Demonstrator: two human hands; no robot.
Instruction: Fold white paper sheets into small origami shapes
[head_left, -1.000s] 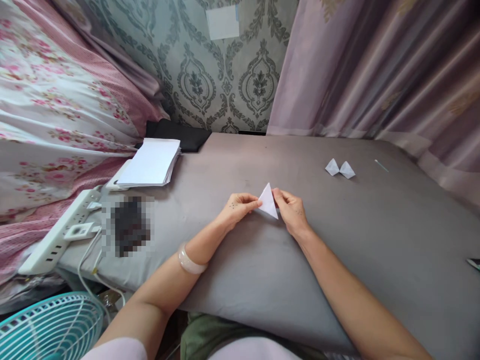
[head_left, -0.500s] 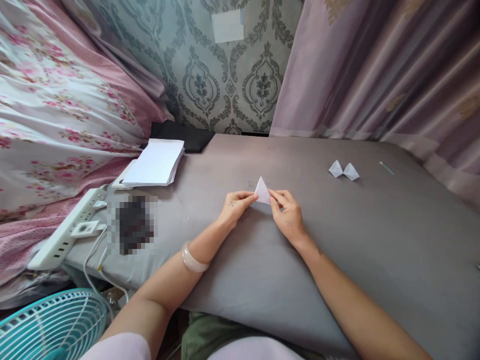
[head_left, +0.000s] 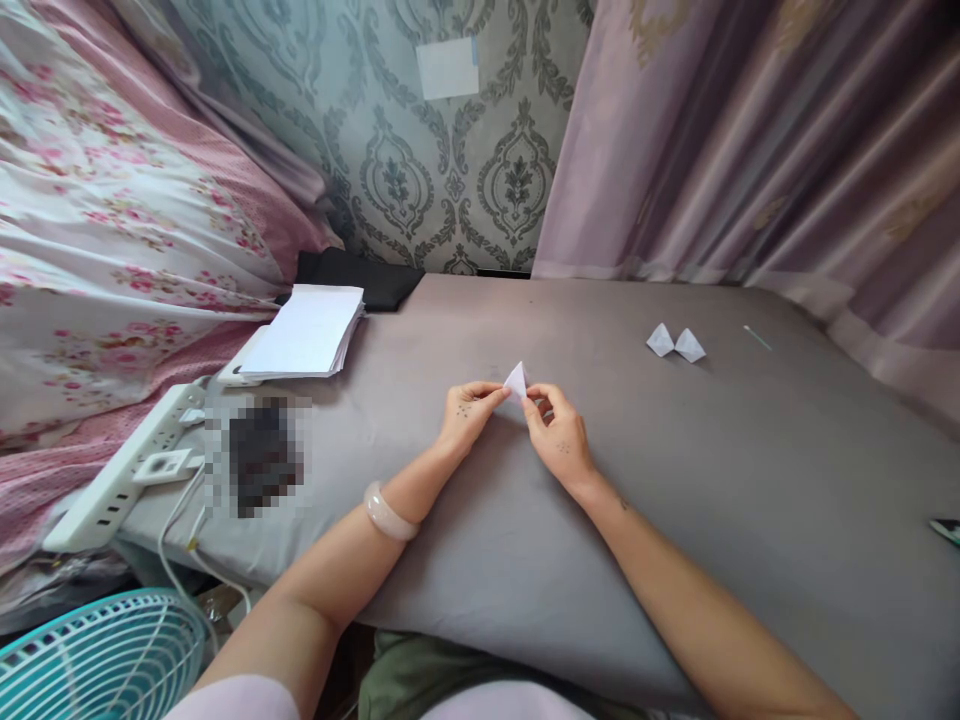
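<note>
A small folded white paper [head_left: 517, 379], pointed at its top, is held up between both hands over the grey-covered surface [head_left: 480, 520]. My left hand [head_left: 469, 412] pinches its left lower corner between thumb and fingers. On the other side, my right hand [head_left: 559, 432] grips the right lower edge with thumb and forefinger, the other fingers curled. Fingertips cover the paper's lower corners. Off to the right lie two folded paper pieces [head_left: 676, 343], side by side with their edges close together.
A stack of white paper [head_left: 304, 330] lies at the back left by a black folded item [head_left: 367, 278]. A white power strip [head_left: 124, 470] with cables runs along the left edge, near a teal fan [head_left: 97, 655]. A thin stick [head_left: 757, 337] lies far right.
The folded paper now looks narrower, and my right hand has come closer to my left. The camera view has shifted slightly, bringing a dark object into the right edge.
</note>
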